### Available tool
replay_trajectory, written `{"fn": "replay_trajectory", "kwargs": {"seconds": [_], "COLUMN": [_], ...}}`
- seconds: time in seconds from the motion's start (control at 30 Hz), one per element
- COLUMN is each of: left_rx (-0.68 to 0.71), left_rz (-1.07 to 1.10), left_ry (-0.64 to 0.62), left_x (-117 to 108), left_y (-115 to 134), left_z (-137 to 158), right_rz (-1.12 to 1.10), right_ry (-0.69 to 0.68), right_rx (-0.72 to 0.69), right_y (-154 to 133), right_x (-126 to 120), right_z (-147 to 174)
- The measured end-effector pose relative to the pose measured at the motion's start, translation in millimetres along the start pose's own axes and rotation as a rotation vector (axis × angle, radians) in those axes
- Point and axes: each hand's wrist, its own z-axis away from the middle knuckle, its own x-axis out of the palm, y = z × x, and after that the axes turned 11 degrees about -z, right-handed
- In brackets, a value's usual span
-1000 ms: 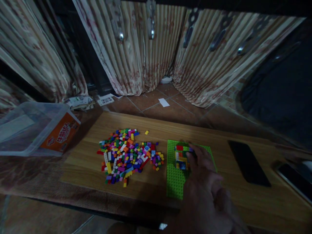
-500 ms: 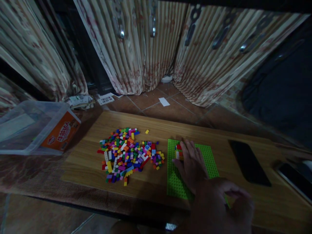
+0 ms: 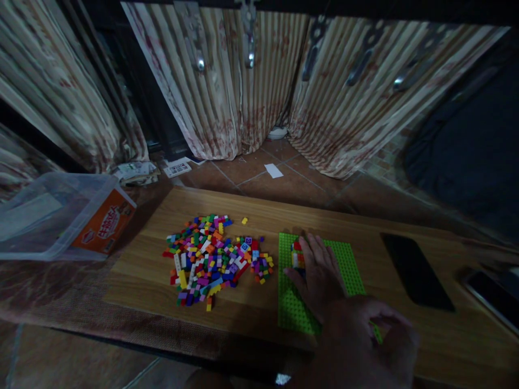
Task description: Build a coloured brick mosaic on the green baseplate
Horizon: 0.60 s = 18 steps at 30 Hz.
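Note:
My right hand [image 3: 320, 275] lies palm down over the green studded baseplate [image 3: 290, 308], fingers stretched forward and thumb out to the left. Beside its thumb and index finger, a small cluster of red, yellow, white and orange toy bricks [image 3: 298, 253] stands on the plate; the hand covers the rest of it. Nearer the camera, my left hand [image 3: 368, 340] is in front of the right wrist and hides it. Its thumb and index finger curl toward each other in a loop; anything held there cannot be made out. A loose pile of toy bricks [image 3: 211, 259] lies left of the plate.
The wooden board [image 3: 141, 270] carries the plate and bricks. A clear plastic bin [image 3: 52, 248] with an orange label stands at the left. A flat black object [image 3: 417, 270] and a phone [image 3: 490, 297] lie at the right. Striped curtains [image 3: 227, 97] hang behind.
My right hand stays on the plate, its thumb shifted slightly left, and a little more of the brick cluster shows. The left hand is nearly unmoved. The view has tilted slightly.

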Motion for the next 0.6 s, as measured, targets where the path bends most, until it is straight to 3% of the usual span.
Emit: {"fn": "replay_trajectory", "kwargs": {"seconds": [0.6], "left_rx": [-0.037], "left_rz": [-0.039], "left_ry": [-0.057], "left_x": [0.6], "left_y": [-2.0], "left_z": [1.5], "right_rz": [-0.101], "right_ry": [0.059], "right_rx": [-0.060], "right_y": [-5.1], "right_x": [1.4], "right_z": [1.9]}}
